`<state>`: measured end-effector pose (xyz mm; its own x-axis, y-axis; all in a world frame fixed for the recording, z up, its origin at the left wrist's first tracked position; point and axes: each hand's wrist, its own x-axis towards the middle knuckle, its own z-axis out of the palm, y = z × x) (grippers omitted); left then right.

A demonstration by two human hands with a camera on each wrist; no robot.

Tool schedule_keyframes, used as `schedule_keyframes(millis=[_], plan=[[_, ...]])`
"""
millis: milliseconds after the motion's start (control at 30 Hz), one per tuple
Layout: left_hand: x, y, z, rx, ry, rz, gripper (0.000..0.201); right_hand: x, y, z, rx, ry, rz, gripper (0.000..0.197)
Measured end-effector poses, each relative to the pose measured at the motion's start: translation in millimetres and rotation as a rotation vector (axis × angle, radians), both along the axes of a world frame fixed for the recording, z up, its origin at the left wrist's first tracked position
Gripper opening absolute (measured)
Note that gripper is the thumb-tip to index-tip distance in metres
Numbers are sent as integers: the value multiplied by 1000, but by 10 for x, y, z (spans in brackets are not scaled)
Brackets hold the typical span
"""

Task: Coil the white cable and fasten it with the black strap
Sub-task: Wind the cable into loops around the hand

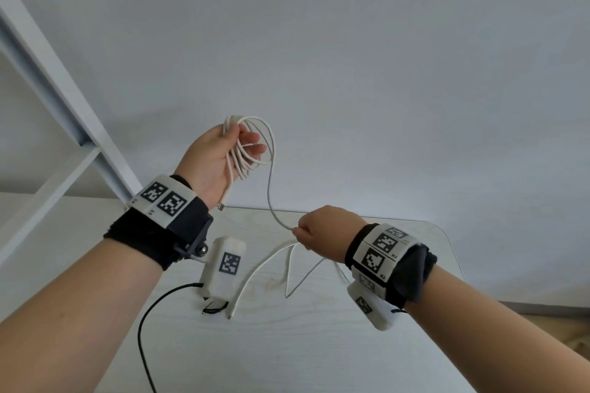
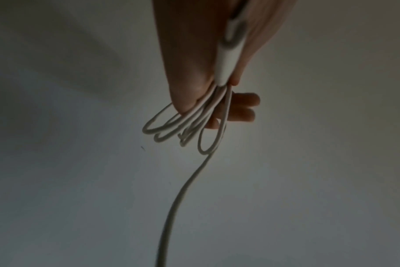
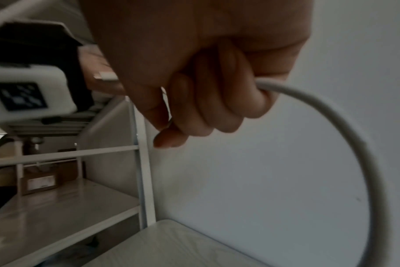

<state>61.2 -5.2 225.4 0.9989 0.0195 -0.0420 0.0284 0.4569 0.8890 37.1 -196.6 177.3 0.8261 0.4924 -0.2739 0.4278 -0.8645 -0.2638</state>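
My left hand (image 1: 223, 150) is raised above the table and grips several loops of the white cable (image 1: 255, 143), one plug end hanging below the palm. In the left wrist view the loops (image 2: 194, 126) fan out from the fingers (image 2: 242, 106). From the coil a strand runs down to my right hand (image 1: 311, 231), which pinches it in a closed fist; the right wrist view shows the cable (image 3: 331, 115) leaving the curled fingers (image 3: 217, 101). The loose rest of the cable (image 1: 281, 268) lies on the table (image 1: 319, 344) with its plug. A small black strap (image 1: 214, 309) lies under my left wrist camera.
A white shelf frame (image 1: 57, 99) stands at the left, with a brown box (image 3: 41, 182) on a shelf. A black braided cord (image 1: 150, 313) trails from my left wrist camera across the table. The plain wall is close behind.
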Motion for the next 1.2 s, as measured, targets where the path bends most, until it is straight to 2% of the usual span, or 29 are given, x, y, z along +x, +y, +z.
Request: schedule_keyframes(millis=[100, 300, 433, 633, 767, 833, 900, 1000, 1067, 1200], plan=[[-23, -58, -10, 110, -4, 4, 22, -56, 97, 102, -11, 0, 74, 43], [-63, -127, -45, 201, 16, 1, 28, -157, 227, 321, 94, 78, 176, 42], [-95, -154, -37, 397, 12, -2, 27, -193, 244, 407, 207, 119, 225, 43], [-137, -138, -87, 589, 39, -39, 18, -156, 216, 578, 470, 153, 200, 41], [-146, -131, -154, 689, 54, -62, 18, -56, 185, 636, 609, 87, 154, 39], [-153, -137, -162, 671, 78, -115, 17, 1, 173, 636, 642, 43, 103, 38], [-184, -172, -142, 581, 110, -165, 14, 60, 163, 631, 673, 10, 61, 40], [-249, -240, -118, 480, 117, -213, 24, 173, 155, 587, 668, -62, -26, 41], [-270, -246, -150, 399, 117, -225, 27, 246, 152, 562, 645, -123, -75, 40], [-251, -251, -220, 266, 145, -219, 20, 369, 126, 507, 596, -176, -149, 39]])
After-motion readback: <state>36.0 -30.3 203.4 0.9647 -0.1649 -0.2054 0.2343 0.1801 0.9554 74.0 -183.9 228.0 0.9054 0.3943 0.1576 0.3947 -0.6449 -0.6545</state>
